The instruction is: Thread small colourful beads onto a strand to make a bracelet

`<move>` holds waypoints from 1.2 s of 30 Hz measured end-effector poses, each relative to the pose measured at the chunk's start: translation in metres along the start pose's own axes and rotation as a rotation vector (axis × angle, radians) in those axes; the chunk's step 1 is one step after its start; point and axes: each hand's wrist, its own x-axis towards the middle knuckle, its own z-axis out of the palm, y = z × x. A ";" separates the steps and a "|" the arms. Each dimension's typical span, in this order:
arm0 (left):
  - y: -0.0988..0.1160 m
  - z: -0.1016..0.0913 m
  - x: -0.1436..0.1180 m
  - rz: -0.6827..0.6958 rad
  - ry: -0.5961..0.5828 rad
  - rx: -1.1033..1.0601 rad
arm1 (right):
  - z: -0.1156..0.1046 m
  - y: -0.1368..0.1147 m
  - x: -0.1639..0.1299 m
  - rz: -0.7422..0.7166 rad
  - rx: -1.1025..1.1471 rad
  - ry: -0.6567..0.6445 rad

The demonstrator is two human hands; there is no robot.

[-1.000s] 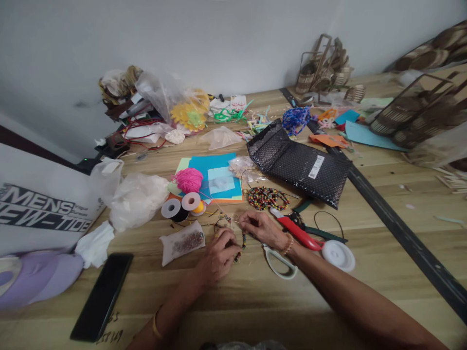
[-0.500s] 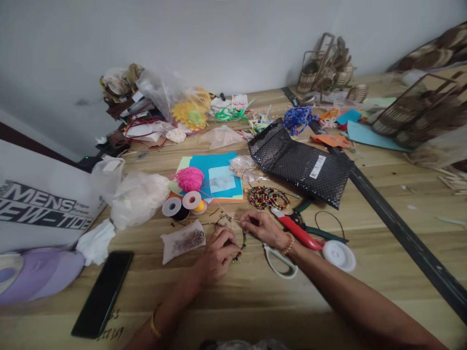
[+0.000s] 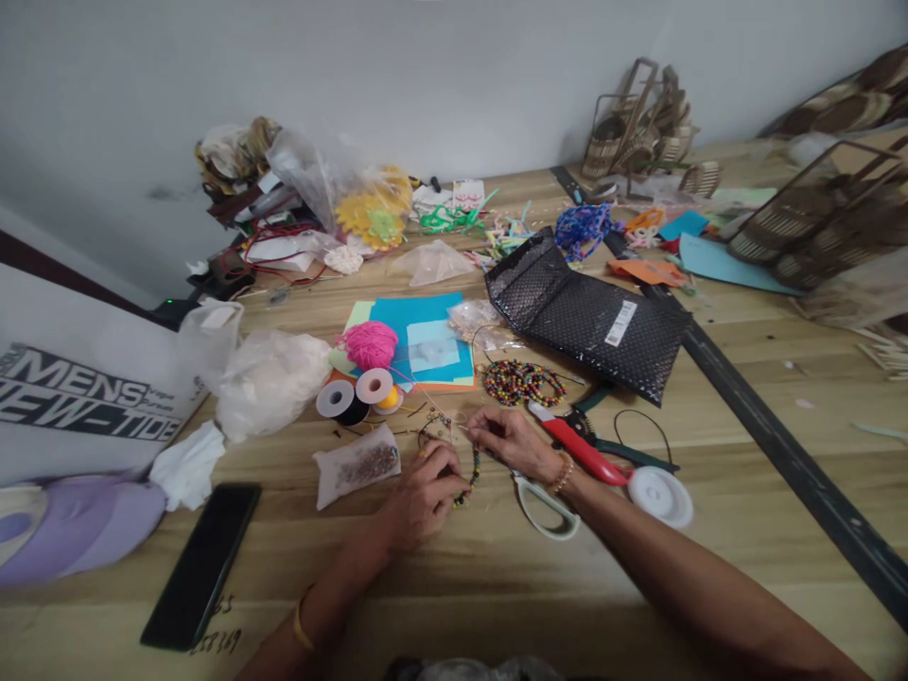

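Observation:
My left hand [image 3: 427, 487] rests low over the table, its fingers closed on a strand of dark multicoloured beads [image 3: 474, 478] that curves up along its right side. To the right, my right hand [image 3: 512, 442] pinches a thin pale thread [image 3: 460, 423] between thumb and fingertips. Small loose beads [image 3: 436, 418] lie just beyond both hands. White-handled scissors [image 3: 545, 511] lie under my right wrist, their blades hidden by the hand. Past my right hand sits a coiled heap of bead strands [image 3: 523, 383]. A frosted pouch of beads [image 3: 358, 465] is left of my left hand.
Behind stand thread spools [image 3: 335, 399], a pink yarn ball [image 3: 370, 345] and blue paper sheets [image 3: 454, 310]. Red-handled pliers [image 3: 585, 449], a white spool [image 3: 659, 497] and a black bubble mailer [image 3: 596, 326] lie right. A phone [image 3: 202, 566] lies front left.
Both hands stay nearly in place with the same hold on the bead strand and the thread. The whole view has shifted very slightly.

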 end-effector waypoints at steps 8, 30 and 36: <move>0.003 -0.006 0.001 0.017 0.007 -0.011 | 0.000 0.000 0.000 -0.009 -0.020 0.005; 0.002 -0.008 -0.001 0.026 -0.046 -0.040 | 0.000 0.000 -0.001 -0.017 -0.008 0.004; 0.002 -0.010 -0.001 0.024 -0.054 -0.042 | 0.000 0.000 -0.001 -0.008 0.003 -0.005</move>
